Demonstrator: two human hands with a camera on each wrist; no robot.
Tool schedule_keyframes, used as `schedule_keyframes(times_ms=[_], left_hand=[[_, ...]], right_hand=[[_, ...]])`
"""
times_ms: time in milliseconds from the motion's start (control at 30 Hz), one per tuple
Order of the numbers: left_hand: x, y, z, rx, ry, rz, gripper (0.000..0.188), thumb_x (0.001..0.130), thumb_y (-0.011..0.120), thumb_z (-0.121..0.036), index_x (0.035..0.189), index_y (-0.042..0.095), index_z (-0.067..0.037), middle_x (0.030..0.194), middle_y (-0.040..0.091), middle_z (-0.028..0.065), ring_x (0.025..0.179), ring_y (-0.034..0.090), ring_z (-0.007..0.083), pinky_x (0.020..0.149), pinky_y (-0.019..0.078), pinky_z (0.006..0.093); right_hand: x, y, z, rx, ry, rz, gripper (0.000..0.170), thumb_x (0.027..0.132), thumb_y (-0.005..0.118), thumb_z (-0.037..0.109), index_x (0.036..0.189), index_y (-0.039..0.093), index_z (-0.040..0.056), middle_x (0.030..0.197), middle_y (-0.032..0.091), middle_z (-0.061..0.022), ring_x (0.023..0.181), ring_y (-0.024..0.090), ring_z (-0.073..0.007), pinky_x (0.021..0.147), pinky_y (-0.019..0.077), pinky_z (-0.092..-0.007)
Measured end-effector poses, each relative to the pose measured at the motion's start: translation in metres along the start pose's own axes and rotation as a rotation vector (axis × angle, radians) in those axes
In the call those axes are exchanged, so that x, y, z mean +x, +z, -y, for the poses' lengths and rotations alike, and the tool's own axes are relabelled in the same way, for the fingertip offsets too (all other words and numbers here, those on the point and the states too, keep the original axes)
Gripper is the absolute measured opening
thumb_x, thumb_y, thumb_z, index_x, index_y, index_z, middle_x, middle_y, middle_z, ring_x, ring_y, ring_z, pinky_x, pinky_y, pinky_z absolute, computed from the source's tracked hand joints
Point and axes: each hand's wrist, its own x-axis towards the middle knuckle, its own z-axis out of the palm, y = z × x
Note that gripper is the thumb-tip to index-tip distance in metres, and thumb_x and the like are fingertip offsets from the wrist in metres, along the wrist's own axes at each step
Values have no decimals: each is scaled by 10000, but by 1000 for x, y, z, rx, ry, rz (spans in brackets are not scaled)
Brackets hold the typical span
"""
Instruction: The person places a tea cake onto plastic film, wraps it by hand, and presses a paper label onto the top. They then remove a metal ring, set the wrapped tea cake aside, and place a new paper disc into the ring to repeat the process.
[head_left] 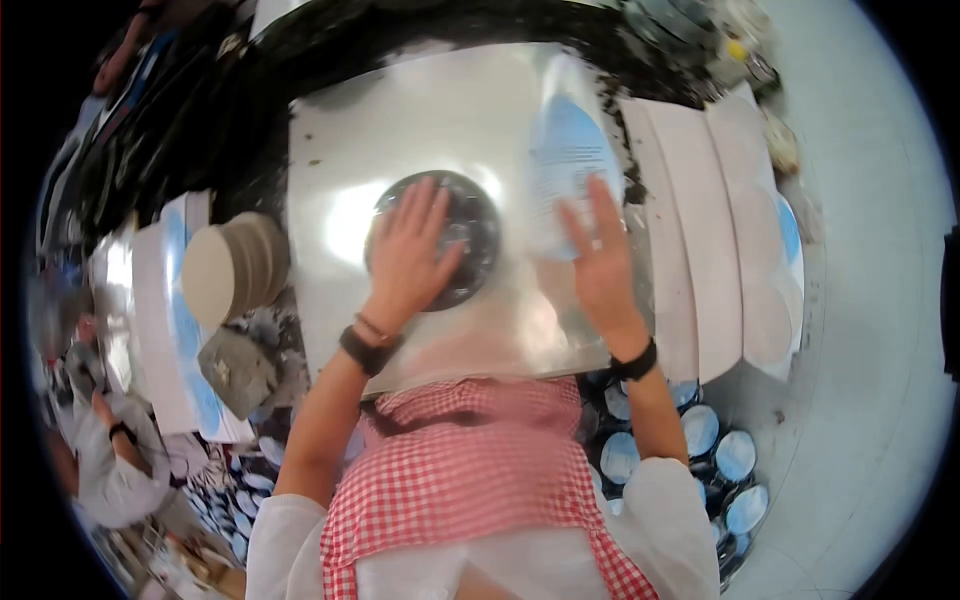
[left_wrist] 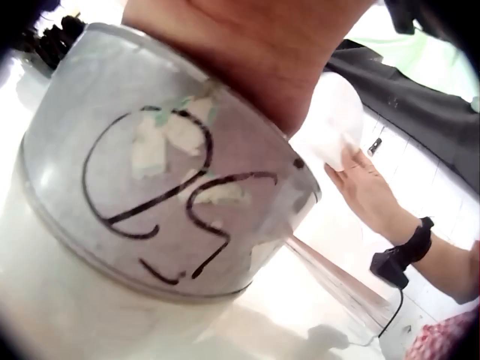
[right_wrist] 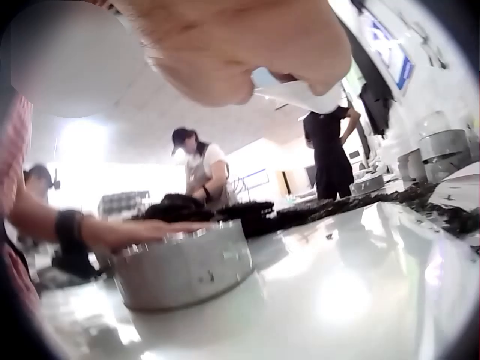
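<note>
A round metal ring mould (left_wrist: 67,135) with black marker writing stands on the shiny work board. Dark material fills it, seen from above (head_left: 478,235). My left hand (head_left: 408,245) lies across its top with fingers outstretched, touching the contents or rim. To the right, my right hand (head_left: 605,275) pinches a round sheet of printed light-blue paper (head_left: 572,150), raised above the board. In the left wrist view the paper (left_wrist: 334,112) shows its white side. My right hand (right_wrist: 247,52) fills the top of the right wrist view, the paper's edge (right_wrist: 300,96) under its fingers.
Dark leafy bits lie behind the metal-topped board (head_left: 330,130). A stack of beige discs (head_left: 215,275) and a grey block (head_left: 237,372) stand left. White paper sheets (head_left: 690,230) are piled right. Blue-topped round packs (head_left: 735,455) sit below right. Other people (right_wrist: 206,169) work beyond.
</note>
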Motion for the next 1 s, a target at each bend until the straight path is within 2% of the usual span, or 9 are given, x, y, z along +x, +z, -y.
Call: schedule_keyframes(times_ms=[133,267,300,433,567,600,700,800,1000], left_hand=[[-7,12,19,-287,38,112,611,895,572,-389,1401,437,-74,1506,373,144,1366,388,279,1125,268,438],[-35,58,26,-2042,-383,159,608,923,564,-358,1433,384,-80,1428,481,103,1324,436,256,1108,325,391],[-37,54,24,-2113,-469,143,578,929,577,-313,1427,395,-82,1405,506,96,1313,447,250,1094,359,382],[-42,56,33,-1457,-244,288,564,1021,385,-356,1510,235,-116,1536,326,98,1391,354,243,1137,325,379],[-43,64,38,-1523,-207,220,558,1025,392,-324,1510,229,-101,1541,320,99,1400,341,239,1152,296,376],[-44,68,40,-1515,-183,194,558,1025,393,-320,1509,228,-98,1541,321,99,1402,339,237,1155,287,376],[-34,61,24,-2327,-469,4,586,1006,422,-339,1504,244,-87,1536,332,103,1411,327,255,1160,268,392],[-33,33,41,-514,43,117,583,945,516,-305,1454,358,-69,1510,365,136,1401,334,304,1142,288,428],[-35,-19,55,-91,118,17,519,816,602,-179,1304,519,-22,1392,466,203,1305,410,380,1092,349,429]], right_hand=[[10,49,41,147,-192,176,499,799,604,55,1239,657,285,1410,461,-176,1243,500,-367,1019,446,-415],[5,57,51,150,-266,316,494,802,606,67,1227,660,313,1377,484,-182,1209,525,-350,991,469,-405],[5,57,51,146,-277,343,472,803,620,100,1228,659,303,1368,491,-182,1206,528,-349,986,467,-413],[22,42,57,165,-257,472,444,803,668,252,1246,642,237,1334,515,-191,1208,525,-347,987,441,-450],[46,32,66,226,-136,636,571,836,654,370,1312,560,70,1347,494,-236,1241,487,-374,1030,370,-485],[48,48,66,232,-134,520,579,858,627,359,1325,530,31,1365,477,-246,1259,469,-379,1046,351,-486],[47,107,67,222,-113,295,604,913,553,334,1356,452,-65,1417,424,-270,1309,418,-395,1083,307,-488],[44,121,72,208,-91,317,612,938,506,329,1371,415,-93,1453,385,-275,1346,379,-396,1099,290,-483],[46,121,78,147,-144,415,585,929,512,322,1385,437,-37,1471,406,-202,1367,373,-348,1108,289,-468]])
